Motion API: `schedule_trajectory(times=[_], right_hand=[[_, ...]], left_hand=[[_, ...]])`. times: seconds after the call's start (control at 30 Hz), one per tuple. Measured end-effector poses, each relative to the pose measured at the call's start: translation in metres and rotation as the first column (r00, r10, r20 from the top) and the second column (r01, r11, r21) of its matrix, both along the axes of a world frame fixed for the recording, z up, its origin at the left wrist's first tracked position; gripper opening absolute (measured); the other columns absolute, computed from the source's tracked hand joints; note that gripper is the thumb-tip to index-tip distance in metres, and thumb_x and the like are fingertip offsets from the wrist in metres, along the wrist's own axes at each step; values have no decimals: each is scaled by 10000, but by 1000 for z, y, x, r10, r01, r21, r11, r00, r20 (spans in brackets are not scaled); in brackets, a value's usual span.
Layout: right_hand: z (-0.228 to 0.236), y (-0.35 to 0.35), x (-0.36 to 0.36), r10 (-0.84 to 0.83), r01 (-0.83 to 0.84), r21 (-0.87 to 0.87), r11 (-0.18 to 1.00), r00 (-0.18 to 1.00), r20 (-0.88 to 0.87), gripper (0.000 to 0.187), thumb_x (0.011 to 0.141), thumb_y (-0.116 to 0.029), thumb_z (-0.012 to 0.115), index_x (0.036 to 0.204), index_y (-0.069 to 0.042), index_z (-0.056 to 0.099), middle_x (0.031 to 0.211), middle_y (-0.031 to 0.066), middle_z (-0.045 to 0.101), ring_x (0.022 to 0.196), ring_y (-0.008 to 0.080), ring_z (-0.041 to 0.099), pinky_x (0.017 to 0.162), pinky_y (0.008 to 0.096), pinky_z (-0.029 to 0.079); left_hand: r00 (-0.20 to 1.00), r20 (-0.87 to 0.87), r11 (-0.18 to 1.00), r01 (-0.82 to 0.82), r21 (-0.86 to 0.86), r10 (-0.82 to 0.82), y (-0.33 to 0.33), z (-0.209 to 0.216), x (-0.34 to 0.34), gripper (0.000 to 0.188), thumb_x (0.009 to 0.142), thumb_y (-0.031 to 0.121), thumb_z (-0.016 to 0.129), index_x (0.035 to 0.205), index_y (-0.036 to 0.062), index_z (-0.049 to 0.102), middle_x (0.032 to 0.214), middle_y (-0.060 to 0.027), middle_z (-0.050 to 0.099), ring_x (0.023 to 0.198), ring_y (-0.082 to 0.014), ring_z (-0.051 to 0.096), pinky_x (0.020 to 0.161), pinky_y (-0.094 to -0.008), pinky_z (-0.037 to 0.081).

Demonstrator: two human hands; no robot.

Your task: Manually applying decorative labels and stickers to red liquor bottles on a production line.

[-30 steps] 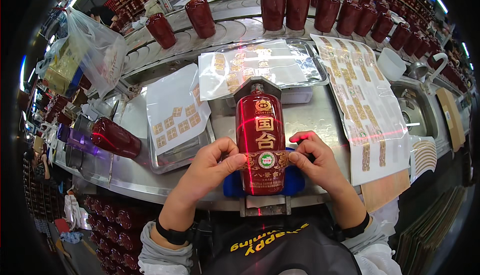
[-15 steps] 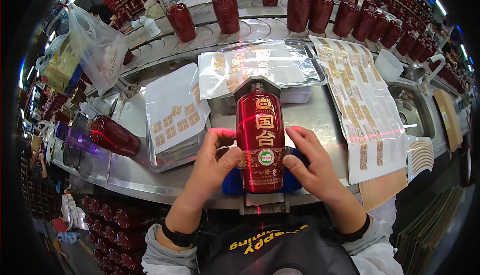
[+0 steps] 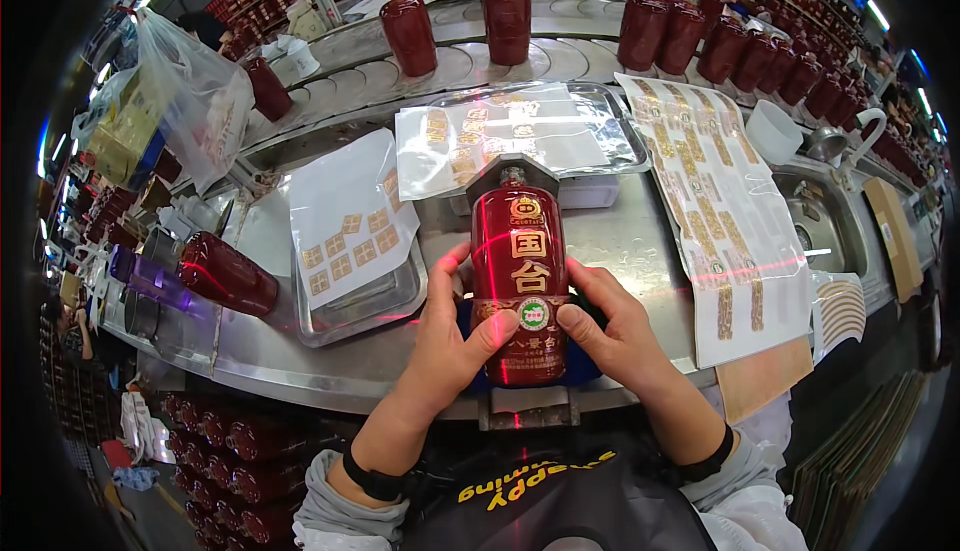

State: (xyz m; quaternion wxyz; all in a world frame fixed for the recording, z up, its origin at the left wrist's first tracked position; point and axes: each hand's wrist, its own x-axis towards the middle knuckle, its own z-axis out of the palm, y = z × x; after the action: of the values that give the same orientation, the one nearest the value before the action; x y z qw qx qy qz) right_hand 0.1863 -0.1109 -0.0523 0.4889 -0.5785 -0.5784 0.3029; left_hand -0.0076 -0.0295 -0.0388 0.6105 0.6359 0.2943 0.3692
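Note:
A dark red glazed bottle (image 3: pixel 522 221) with gold lettering and a round green-and-white emblem rests in a fixture with a grey angled bracket (image 3: pixel 480 183) behind its neck. Thin red light lines cross the bottle. My left hand (image 3: pixel 452 336) is closed around its left side, thumb on the front beside the emblem. From the right, my right hand (image 3: pixel 612 331) grips it too, its thumb close to the emblem's other side. A blue pad under the bottle is mostly hidden by my hands.
Gold sticker sheets lie left (image 3: pixel 350 213), behind (image 3: pixel 500 131) and right (image 3: pixel 715 221) of the bottle. Another red bottle (image 3: pixel 228 273) leans at the left. Beyond, red bottles stand on a curved conveyor (image 3: pixel 340 83). A sink (image 3: pixel 825 216) is at the right, a plastic bag (image 3: pixel 190 101) far left.
Both hands have closed in on the bottle from either side, the thumbs now on its front. The conveyor bottles have shifted right, and another shows beside the plastic bag.

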Motion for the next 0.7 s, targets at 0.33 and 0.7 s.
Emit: schedule_trajectory(times=[0.33, 0.7], right_hand=[[1, 1, 1, 29, -29, 17, 999, 999, 16, 634, 927, -359, 636, 1358, 68, 453, 1211, 202, 558, 1164, 307, 539, 1000, 363, 406], [3, 0, 4, 28, -28, -12, 1000, 1000, -14, 633, 928, -361, 635, 1355, 70, 455, 1205, 201, 567, 1160, 301, 550, 995, 359, 415]], left_hand=[[999, 40, 998, 16, -58, -14, 1, -2, -2, 868, 828, 416, 737, 1426, 11, 256, 1270, -164, 472, 1153, -207, 475, 991, -354, 401], [999, 15, 998, 44, -54, -43, -2, -5, 1, 959, 836, 439, 727, 1478, 15, 153, 1336, -171, 457, 1209, -219, 491, 1021, -350, 405]])
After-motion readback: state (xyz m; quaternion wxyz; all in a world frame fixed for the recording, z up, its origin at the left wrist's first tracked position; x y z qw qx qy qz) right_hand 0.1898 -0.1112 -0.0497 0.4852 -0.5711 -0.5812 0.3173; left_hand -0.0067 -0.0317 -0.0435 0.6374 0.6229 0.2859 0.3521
